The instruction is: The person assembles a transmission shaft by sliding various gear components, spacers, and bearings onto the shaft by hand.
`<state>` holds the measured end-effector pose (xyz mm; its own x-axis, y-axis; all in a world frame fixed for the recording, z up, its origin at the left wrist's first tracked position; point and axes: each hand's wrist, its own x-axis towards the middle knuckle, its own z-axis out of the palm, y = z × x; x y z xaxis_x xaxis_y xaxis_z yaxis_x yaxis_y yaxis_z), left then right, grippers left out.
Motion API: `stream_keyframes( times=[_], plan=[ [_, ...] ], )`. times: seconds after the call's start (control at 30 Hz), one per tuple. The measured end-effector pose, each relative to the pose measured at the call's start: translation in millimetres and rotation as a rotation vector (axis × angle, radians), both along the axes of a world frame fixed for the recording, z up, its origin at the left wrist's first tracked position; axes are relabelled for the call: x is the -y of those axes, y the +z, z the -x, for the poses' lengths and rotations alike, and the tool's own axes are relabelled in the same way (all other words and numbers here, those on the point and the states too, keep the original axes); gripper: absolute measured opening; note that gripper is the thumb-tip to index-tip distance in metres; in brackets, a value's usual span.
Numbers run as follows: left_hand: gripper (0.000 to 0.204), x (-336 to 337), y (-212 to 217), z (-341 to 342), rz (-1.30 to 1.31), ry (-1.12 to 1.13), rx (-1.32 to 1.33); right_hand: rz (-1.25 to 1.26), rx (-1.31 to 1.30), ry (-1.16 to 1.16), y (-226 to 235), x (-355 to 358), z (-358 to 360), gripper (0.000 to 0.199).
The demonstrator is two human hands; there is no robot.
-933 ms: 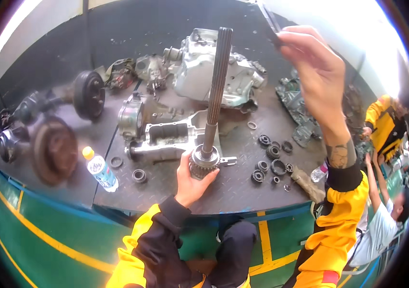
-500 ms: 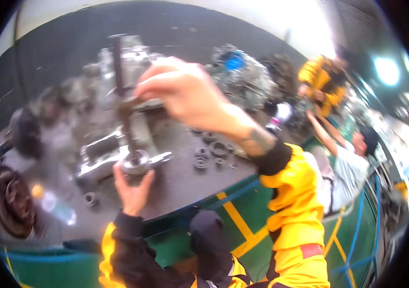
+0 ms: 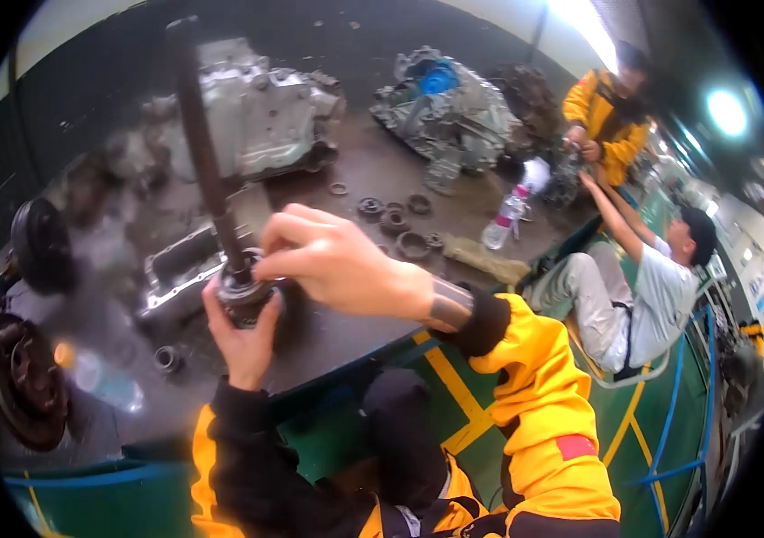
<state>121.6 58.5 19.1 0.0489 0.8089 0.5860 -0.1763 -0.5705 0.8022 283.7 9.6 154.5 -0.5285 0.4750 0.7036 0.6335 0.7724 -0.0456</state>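
A long dark metal shaft [image 3: 203, 148] stands tilted, its lower end inside a round metal ring part [image 3: 244, 294] low over the bench. My left hand [image 3: 246, 345] cups that ring part from the near side, thumb and fingers curved around it. From the right, my right hand [image 3: 337, 264] reaches in with fingertips pinched together at the ring's upper rim, beside the shaft's foot. What the pinch holds is hidden. Just behind lies a silver rectangular metal frame [image 3: 186, 264], partly covered by the shaft and hands.
Silver gearbox housings [image 3: 265, 117] stand at the back. Several loose rings and bearings [image 3: 413, 244] lie right of my hands. A capped bottle [image 3: 99, 377] and a brown drum [image 3: 25, 381] are at left. Two people work at far right, one seated [image 3: 646, 309].
My right hand has come down along the shaft to the ring part at its foot. The shaft's top now leans further left and higher in view. My left hand stays at the ring part.
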Motion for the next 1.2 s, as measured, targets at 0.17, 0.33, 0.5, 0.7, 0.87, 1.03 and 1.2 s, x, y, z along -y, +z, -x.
stream_keyframes(
  times=[0.17,0.33,0.5,0.7,0.87,1.03,1.2],
  plan=[
    [0.061,0.5,1.0,-1.8,0.047,-0.006,0.057,0.029,-0.088,0.003,-20.0,-3.3,-4.1,0.024],
    [0.059,5.3,2.6,1.8,0.052,-0.023,0.051,0.005,-0.084,0.004,-22.1,-3.6,1.5,0.022],
    [0.062,6.7,1.4,0.6,0.024,-0.056,0.0,0.202,-0.281,0.08,-31.6,-1.2,-0.5,0.02],
    [0.054,8.2,5.9,-2.1,0.032,-0.059,0.072,0.211,-0.317,0.062,-37.7,-1.7,4.6,0.016],
    [0.055,7.8,7.3,-1.1,0.047,-0.081,0.135,0.25,-0.423,0.093,-43.6,-3.3,11.2,0.015],
    [0.057,1.9,-3.1,2.4,0.034,-0.022,0.095,0.268,-0.411,0.095,-44.6,-4.3,10.7,0.018],
    [0.06,-1.5,-8.4,5.6,0.047,0.022,0.067,0.349,-0.496,0.071,-44.1,-5.0,15.7,0.048]
  ],
)
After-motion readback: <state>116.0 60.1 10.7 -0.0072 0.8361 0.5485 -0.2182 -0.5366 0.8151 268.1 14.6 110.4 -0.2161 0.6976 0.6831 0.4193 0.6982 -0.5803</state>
